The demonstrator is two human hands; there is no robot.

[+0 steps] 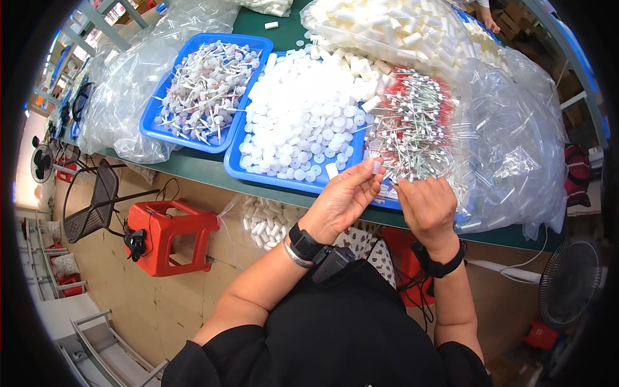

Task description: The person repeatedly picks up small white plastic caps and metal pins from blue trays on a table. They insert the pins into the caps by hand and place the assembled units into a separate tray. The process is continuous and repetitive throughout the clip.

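Red stool, black chair, fan

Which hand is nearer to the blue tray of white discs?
Left. The left hand is near the front right corner of the tray; the right hand is farther right.

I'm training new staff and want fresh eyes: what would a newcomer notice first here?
Probably the bright heap of white discs in the central blue tray, just beyond the left hand. Next might come the bristling pile of thin red and white sticks to its right, beyond the right hand. At left, the bright red stool stands out on the tan floor.
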